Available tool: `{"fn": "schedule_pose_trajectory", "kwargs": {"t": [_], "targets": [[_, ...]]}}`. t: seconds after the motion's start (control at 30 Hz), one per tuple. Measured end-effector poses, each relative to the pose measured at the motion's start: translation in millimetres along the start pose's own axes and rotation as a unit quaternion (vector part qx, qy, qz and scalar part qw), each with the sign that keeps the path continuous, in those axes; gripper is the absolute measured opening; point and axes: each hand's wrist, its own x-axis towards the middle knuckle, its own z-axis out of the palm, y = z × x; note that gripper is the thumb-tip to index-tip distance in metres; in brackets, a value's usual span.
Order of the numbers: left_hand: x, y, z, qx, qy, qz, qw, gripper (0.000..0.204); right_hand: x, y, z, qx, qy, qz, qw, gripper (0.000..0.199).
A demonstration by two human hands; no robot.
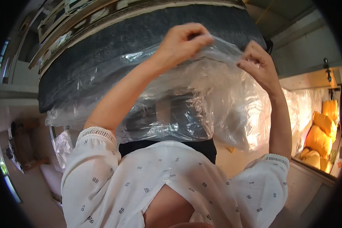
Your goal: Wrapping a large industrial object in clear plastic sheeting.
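Both my arms reach forward over a dark work surface (102, 49). My left hand (186, 41) is closed, fingers curled, on the edge of a clear plastic sheet (224, 51). To its right my right hand (257, 62) pinches another part of that edge, so a strip of film stretches between the two. More of the plastic, crumpled and shiny, spreads over the surface toward my body and lies across my lap. Whether the sheet is a bag or a flat film I cannot tell. Slight motion blur softens both hands.
Wooden slats or a frame (60, 26) line the far left edge of the dark surface. Plastic film continues to the right past my forearm. Yellow packages (320, 136) sit at the far right. A pale wall and ledge (307, 78) stand at the right.
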Motion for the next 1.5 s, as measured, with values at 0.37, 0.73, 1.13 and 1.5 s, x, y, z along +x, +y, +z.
{"fn": "schedule_pose_trajectory", "kwargs": {"t": [0.37, 0.73, 1.13, 1.5], "targets": [[-179.9, -52.6, -183.3, 0.285, 0.41, -0.048, 0.865, 0.022, -318.0, 204.3, -108.8, -0.477, -0.317, 0.505, 0.646, 0.02], [-366.4, -94.0, -329.2, 0.206, 0.589, -0.162, 0.765, 0.025, 30.9, 86.1, -203.0, -0.323, 0.456, -0.02, 0.829, 0.059], [-502.3, -88.5, -419.9, 0.457, 0.454, -0.295, 0.706, 0.033, 77.0, 138.8, -46.9, -0.414, 0.154, 0.025, 0.897, 0.036], [-262.2, -115.5, -352.8, 0.371, 0.65, -0.067, 0.66, 0.023, 72.5, 247.3, -125.7, -0.177, 0.091, 0.353, 0.914, 0.057]]}}
